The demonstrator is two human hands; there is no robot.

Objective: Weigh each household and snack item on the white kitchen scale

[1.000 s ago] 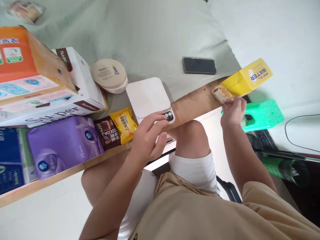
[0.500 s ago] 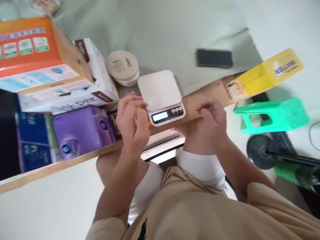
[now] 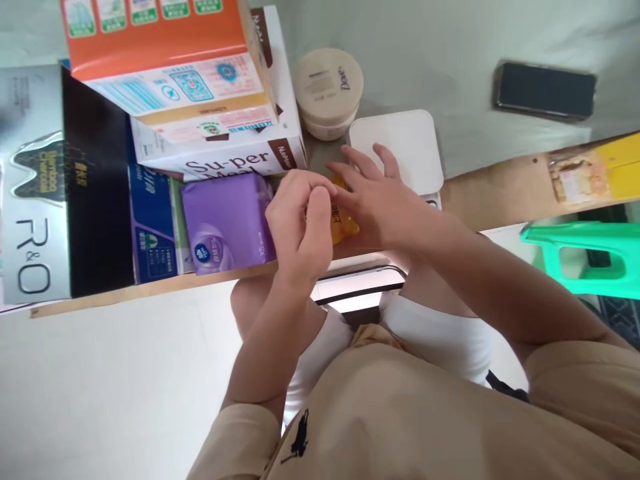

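Observation:
A small yellow-orange packet (image 3: 344, 225) with dark lettering is held between my two hands above the shelf's front edge. My left hand (image 3: 301, 223) is closed, its thumb and curled fingers pinching the packet's upper left part. My right hand (image 3: 383, 203) meets it there, the index finger pressed at the packet's top while the other fingers spread out; its thumb is hidden. Just behind my right hand sits a white kitchen scale (image 3: 407, 143). My right hand and wrist cover most of its display and buttons.
Left stand a purple tissue pack (image 3: 225, 213), a white box (image 3: 225, 163), an orange box (image 3: 165, 40) and a black-and-silver box (image 3: 35, 180). Behind are a lidded tub (image 3: 327, 83) and a phone (image 3: 545, 90). A yellow box (image 3: 623, 167) and green stool (image 3: 590, 257) are right.
My right hand has come leftward from beside the scale to meet my left hand at the packet. The camera view has swung left, bringing the black-and-silver box into sight.

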